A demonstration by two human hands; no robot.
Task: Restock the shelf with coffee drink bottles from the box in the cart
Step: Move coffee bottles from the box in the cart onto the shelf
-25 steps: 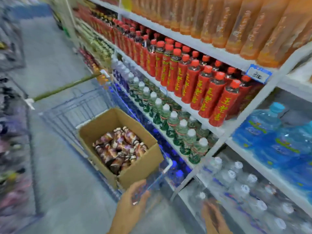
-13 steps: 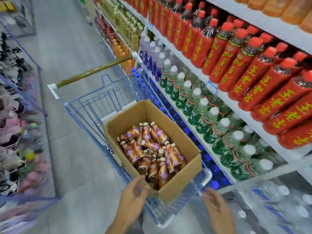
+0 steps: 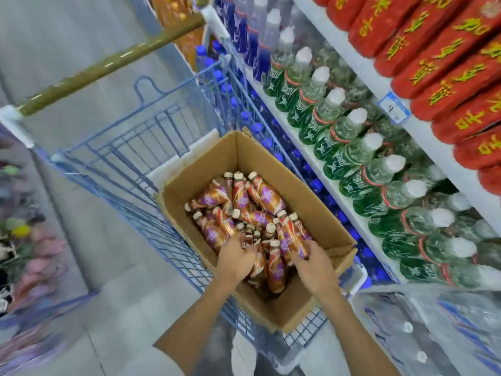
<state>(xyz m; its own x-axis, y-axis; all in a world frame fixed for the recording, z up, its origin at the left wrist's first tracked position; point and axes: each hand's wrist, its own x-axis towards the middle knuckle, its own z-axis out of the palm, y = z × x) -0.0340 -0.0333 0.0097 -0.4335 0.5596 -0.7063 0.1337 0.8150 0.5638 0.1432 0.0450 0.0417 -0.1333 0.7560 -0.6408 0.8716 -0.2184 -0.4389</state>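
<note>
The box [image 3: 311,213] was plain brown corrugated cardboard, matt, with rough cut edges. The coffee drink bottles [image 3: 265,195] wore glossy printed plastic sleeves and smooth pale caps. The cart [image 3: 130,147] was blue-coated metal wire with white plastic corner pieces. The green-labelled bottles [image 3: 349,131] on the shelf were clear, shiny plastic.

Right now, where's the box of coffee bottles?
The box sits in the blue cart, centre of the head view, left of the shelf; both hands reach into its near end.

Both forearms bare to the frame's edge, each grip gloveless, no sleeves or jewellery showing
</note>
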